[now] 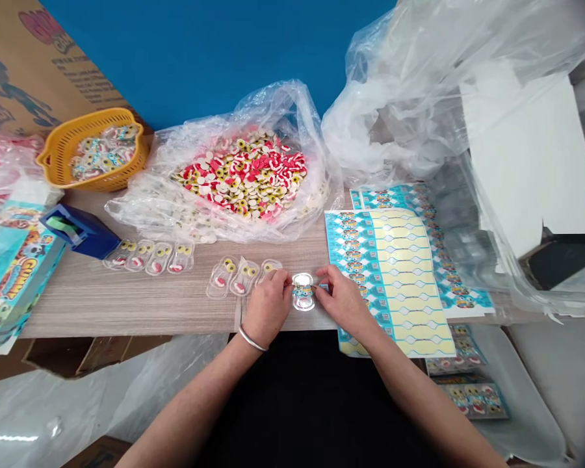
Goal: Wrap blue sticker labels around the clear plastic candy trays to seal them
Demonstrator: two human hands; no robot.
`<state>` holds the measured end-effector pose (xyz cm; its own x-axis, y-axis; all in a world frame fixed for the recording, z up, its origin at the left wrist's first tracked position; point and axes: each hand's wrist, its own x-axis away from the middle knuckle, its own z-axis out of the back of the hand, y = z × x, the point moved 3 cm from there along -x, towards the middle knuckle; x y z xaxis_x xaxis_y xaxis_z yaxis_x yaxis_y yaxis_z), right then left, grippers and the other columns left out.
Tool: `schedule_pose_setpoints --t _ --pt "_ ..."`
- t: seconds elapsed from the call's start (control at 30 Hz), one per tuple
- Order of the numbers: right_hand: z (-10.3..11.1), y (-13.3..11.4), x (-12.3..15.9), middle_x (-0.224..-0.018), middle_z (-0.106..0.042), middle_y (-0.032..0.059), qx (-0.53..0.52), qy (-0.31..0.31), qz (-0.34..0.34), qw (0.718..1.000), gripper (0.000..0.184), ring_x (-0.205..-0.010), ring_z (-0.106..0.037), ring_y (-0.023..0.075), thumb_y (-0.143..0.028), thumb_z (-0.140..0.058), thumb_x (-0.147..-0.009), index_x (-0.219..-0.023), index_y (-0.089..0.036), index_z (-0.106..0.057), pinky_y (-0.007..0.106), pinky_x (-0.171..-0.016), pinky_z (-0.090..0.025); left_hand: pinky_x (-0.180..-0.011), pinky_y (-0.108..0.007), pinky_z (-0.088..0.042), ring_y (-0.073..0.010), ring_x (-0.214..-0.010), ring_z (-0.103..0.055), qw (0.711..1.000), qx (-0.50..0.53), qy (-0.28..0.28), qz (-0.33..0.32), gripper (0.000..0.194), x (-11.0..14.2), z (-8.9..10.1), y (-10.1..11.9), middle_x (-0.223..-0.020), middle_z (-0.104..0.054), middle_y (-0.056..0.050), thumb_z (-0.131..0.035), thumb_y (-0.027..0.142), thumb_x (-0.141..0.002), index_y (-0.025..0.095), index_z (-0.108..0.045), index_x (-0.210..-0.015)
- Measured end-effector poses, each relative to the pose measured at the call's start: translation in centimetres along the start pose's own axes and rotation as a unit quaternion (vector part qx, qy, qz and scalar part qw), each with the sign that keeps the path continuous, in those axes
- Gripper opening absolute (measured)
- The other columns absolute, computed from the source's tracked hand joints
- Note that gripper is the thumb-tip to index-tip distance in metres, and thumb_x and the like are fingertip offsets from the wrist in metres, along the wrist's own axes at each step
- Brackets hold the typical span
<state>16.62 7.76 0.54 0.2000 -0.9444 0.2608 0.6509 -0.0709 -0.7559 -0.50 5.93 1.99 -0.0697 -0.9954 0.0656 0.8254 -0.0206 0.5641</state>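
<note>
Near the table's front edge lies a small clear blister pack (303,303) with a blue printed sticker label (302,290) across its middle. My left hand (269,304), with a bracelet at the wrist, pinches the left side of the pack and label. On the other side my right hand (342,300) has thumb and forefinger closed on the label's right end. Left of my left hand sit several filled packs (220,275) with eye and mouth shapes inside; one is partly hidden by that hand. Label sheets (403,279), some labels peeled off, lie under and beside my right forearm.
A plastic bag (244,179) of loose eye and mouth pieces lies behind. To the left are more filled packs (158,257), a blue tape dispenser (80,231), a yellow basket (97,182) and a printed box (17,260). Plastic-wrapped trays (468,227) stand at right.
</note>
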Motion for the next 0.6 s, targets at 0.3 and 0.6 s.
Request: schedule_pose_setpoints --t 0.3,0.6 --pt "-0.4 -0.8 -0.1 -0.113 -0.07 0.0058 0.099 -0.033 0.05 0.993 0.038 -0.096 -0.066 0.0212 -0.017 -0.054 -0.088 -0.125 -0.024 -0.055 0.029 -0.08 -0.043 -0.052 -0.03 -0.032 -0.0205 -0.067 -0.061 0.99 -0.137 -0.032 0.03 0.015 0.7 -0.6 0.8 -0.092 -0.065 -0.007 -0.043 0.022 -0.096 0.021 -0.058 -0.094" --pt "-2.0 -2.1 2.3 -0.091 -0.072 0.0023 0.149 -0.096 0.059 0.982 0.017 -0.082 -0.066 0.0192 -0.02 -0.059 -0.085 -0.102 -0.023 -0.058 0.026 -0.066 -0.035 -0.057 -0.029 -0.036 -0.0196 -0.069 -0.062 0.992 -0.101 -0.049 0.053 0.014 5.1 0.1 -0.3 -0.09 -0.066 -0.005 -0.045 0.022 -0.095 0.022 -0.058 -0.09"
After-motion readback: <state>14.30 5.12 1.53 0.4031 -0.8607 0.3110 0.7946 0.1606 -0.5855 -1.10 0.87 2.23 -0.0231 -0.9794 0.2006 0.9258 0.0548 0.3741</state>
